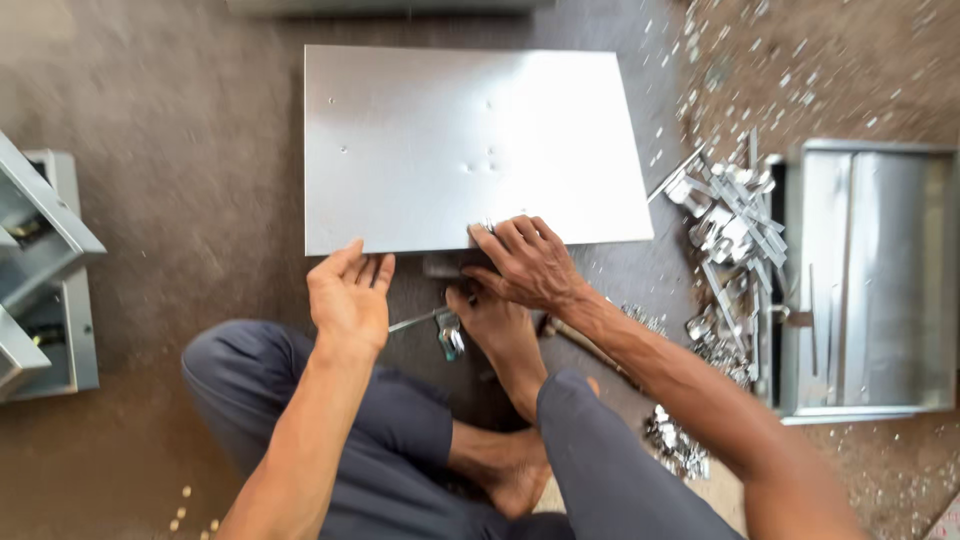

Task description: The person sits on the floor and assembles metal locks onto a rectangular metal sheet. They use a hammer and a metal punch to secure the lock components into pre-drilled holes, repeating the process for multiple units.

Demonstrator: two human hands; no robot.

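Note:
A shiny rectangular metal sheet (460,140) lies flat on the floor in front of me. My left hand (348,295) rests at its near edge with the fingers loosely apart, touching the sheet's rim. My right hand (525,262) presses on the near edge further right, fingertips on a small metal piece (487,226) at the rim. My bare foot (500,335) sits just below the right hand. A small tool with a thin metal shaft (432,322) lies on the floor between my hands.
A heap of small metal brackets and strips (735,225) lies to the right, beside an open metal box (870,280). More metal parts (675,440) lie by my right knee. Metal frames (45,270) stand at the left. Metal chips litter the floor at top right.

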